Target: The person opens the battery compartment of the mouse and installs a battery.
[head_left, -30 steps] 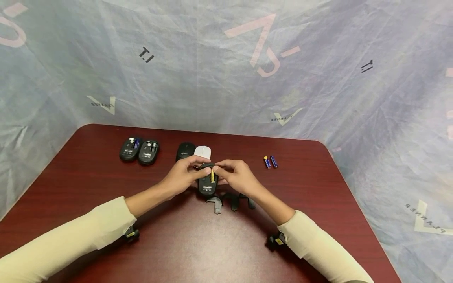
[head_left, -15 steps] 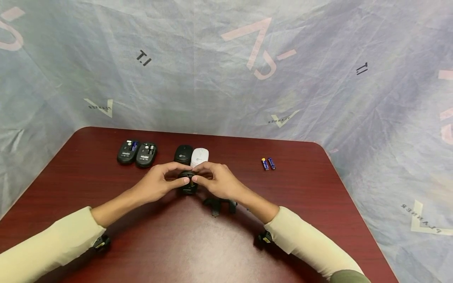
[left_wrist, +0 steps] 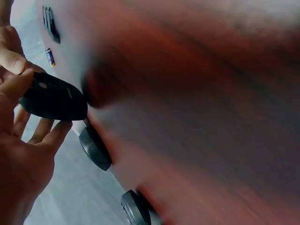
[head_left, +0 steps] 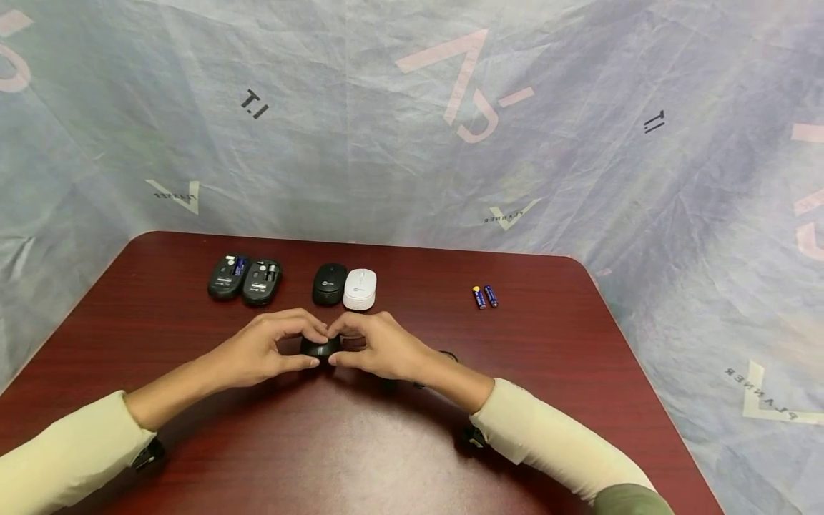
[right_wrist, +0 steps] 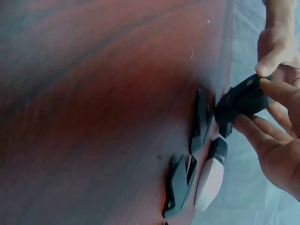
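Both hands hold one black computer mouse [head_left: 320, 349] in the middle of the table, seen nearly end-on in the head view. My left hand [head_left: 267, 347] grips its left side between thumb and fingers. On its right side my right hand [head_left: 380, 347] does the same, the fingertips of both hands almost meeting. In the left wrist view the mouse [left_wrist: 54, 99] appears raised off the table. In the right wrist view too, the mouse [right_wrist: 241, 101] sits between both hands. Its battery slot is hidden from the head view. Black battery covers [right_wrist: 178, 187] lie by the right forearm, mostly hidden behind it.
Beyond the hands stand a black mouse [head_left: 330, 284] and a white mouse [head_left: 360, 289], side by side. At the far left two upturned mice [head_left: 228, 277] show their battery slots. Two blue batteries [head_left: 479, 297] lie at the right. A hanging cloth [head_left: 412, 179] backs the table.
Both hands have carried the mouse left and lower in the head view. It has tilted, so its underside and the yellow battery inside no longer show.
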A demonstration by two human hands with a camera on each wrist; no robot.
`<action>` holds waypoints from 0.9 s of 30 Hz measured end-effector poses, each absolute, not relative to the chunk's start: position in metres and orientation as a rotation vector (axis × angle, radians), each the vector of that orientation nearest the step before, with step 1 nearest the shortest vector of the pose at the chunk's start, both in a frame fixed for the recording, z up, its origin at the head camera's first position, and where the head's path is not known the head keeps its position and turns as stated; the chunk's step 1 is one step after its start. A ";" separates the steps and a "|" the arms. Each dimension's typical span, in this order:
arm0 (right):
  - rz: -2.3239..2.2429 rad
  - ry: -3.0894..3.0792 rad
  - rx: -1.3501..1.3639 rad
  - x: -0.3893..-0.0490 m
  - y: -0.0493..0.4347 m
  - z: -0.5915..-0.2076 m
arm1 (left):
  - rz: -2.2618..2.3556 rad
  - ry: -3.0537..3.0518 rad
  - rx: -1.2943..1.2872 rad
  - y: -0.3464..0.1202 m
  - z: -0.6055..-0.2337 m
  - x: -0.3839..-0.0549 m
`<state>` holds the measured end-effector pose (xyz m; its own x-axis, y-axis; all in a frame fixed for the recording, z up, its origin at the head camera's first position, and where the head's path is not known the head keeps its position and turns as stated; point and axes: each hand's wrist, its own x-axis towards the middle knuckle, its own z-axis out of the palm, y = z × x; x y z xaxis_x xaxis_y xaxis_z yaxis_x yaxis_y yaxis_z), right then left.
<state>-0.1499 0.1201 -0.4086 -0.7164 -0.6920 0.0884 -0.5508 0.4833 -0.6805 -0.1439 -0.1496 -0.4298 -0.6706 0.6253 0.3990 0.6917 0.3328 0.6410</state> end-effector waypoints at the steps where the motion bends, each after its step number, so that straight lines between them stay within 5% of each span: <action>1: -1.022 2.540 -1.068 -0.149 0.118 -0.409 | -1.238 -2.489 -1.259 -0.151 -0.431 -0.142; 12: -0.945 2.628 -1.044 -0.146 0.097 -0.417 | -1.016 -2.509 -1.240 -0.161 -0.445 -0.136; 27: -0.963 2.598 -1.084 -0.146 0.082 -0.412 | -1.284 -2.406 -1.189 -0.186 -0.440 -0.133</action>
